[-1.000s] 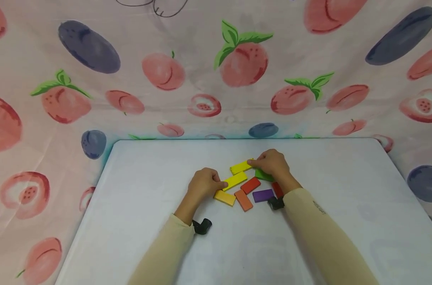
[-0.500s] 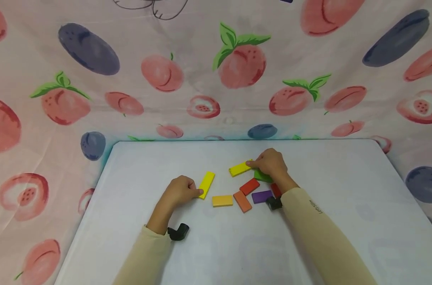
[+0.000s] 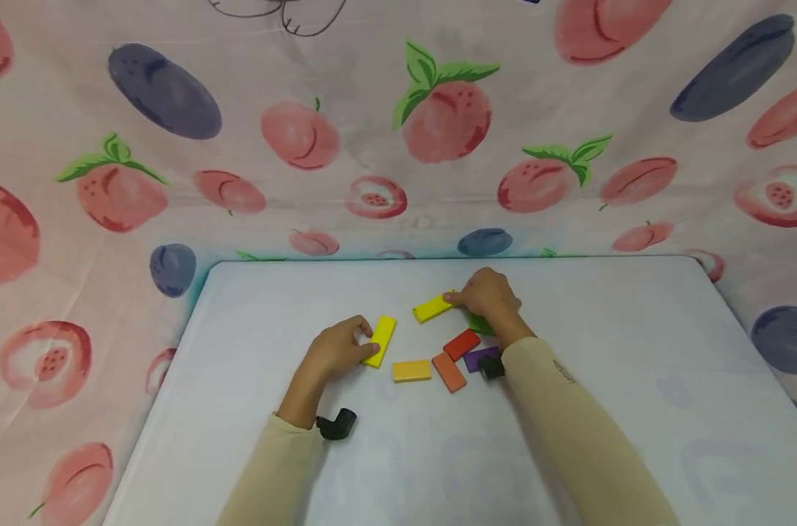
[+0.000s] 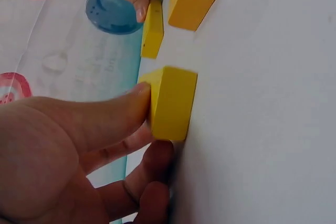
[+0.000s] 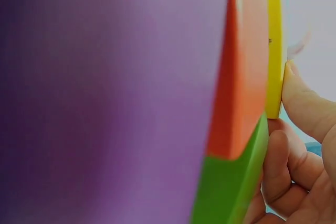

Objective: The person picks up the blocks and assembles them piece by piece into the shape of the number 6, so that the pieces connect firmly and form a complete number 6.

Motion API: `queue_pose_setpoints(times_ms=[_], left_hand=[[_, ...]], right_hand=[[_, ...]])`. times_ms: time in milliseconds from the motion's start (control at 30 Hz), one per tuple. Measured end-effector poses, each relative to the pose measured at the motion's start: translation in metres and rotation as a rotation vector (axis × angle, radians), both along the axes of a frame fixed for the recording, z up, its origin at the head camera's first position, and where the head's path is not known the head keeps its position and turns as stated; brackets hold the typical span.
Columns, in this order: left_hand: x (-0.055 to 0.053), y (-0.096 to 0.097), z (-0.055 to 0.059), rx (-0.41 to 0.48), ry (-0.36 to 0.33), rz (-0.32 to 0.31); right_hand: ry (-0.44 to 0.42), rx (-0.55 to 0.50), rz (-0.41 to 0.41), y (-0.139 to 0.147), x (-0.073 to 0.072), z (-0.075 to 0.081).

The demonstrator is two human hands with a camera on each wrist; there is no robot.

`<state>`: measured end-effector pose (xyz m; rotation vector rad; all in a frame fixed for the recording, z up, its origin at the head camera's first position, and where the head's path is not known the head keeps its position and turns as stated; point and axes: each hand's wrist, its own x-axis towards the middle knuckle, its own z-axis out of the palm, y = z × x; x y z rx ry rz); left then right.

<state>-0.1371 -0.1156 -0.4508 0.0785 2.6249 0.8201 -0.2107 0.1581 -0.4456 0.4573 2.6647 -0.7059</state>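
In the head view, my left hand point(image 3: 335, 349) lies beside a bright yellow block point(image 3: 383, 340). Its thumb touches the block, while the index finger stands a little apart in a loose curve. The left wrist view has the same block point(image 4: 176, 103) flat on the table, thumb against it and the other fingers below. Farther back, my right hand point(image 3: 489, 294) pinches the right end of a second yellow block point(image 3: 431, 308). Under that hand a green block point(image 3: 480, 325) is partly covered. In the right wrist view, the thumb presses the yellow block point(image 5: 274, 51).
Between the hands lie an orange-yellow block point(image 3: 411, 371), a salmon-orange block point(image 3: 449, 372), a red block point(image 3: 461, 344) and a purple block point(image 3: 475, 360), the last partly behind the right wrist's black camera point(image 3: 492, 367). A fruit-print cloth point(image 3: 372, 146) hangs behind the white table point(image 3: 293, 292).
My left hand carried its yellow block left and turned it steeper, then loosened its fingers. Lately the right hand and its yellow block shifted slightly left. The orange-yellow block has swung straighter.
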Motion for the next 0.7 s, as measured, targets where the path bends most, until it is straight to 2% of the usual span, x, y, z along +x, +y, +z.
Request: queue_pose_setpoints(times_ms=[267, 433, 600, 700], left_hand=[[0.007, 0.006, -0.001, -0.002, 0.045, 0.05], [0.008, 0.005, -0.004, -0.008, 0.064, 0.072], [0.004, -0.003, -0.007, -0.032, 0.024, 0.032], [0.002, -0.009, -0.011, 0.037, -0.035, 0.0]], right_hand=[[-0.058, -0.056, -0.011, -0.004, -0.003, -0.001], [-0.082, -0.082, 0.009, 0.0, -0.007, -0.003], [-0.104, -0.172, 0.015, 0.007, -0.011, -0.006], [-0.116, -0.219, 0.008, 0.008, -0.011, -0.007]])
